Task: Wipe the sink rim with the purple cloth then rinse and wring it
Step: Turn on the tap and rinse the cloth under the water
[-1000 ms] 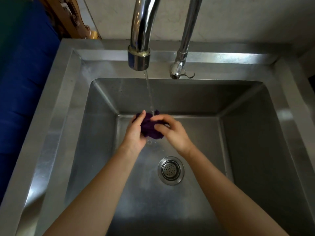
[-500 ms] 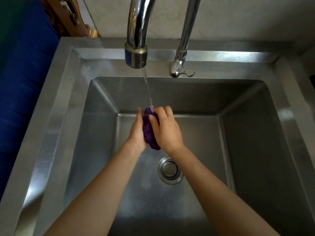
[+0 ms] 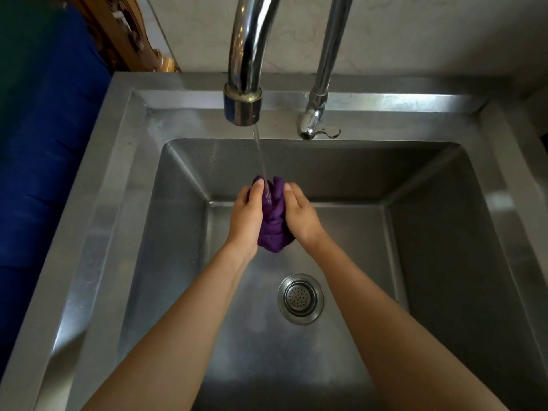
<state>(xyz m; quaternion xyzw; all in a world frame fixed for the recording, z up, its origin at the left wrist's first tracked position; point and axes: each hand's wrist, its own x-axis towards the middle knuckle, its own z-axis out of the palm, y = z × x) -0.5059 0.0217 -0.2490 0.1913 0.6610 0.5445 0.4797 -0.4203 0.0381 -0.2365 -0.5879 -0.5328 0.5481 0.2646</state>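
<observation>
The purple cloth is bunched up between my two hands over the steel basin. My left hand presses it from the left and my right hand from the right, fingers pointing away from me. A thin stream of water runs from the chrome faucet spout onto the top of the cloth. The steel sink rim frames the basin on all sides.
A second chrome tap stands at the back rim, right of the spout. The round drain strainer sits in the basin floor below my hands. A blue surface lies to the left of the sink, and a pale wall rises behind.
My right hand was wrapped over the cloth; now it has drawn back to the right side, so more of the cloth shows between my palms under the stream.
</observation>
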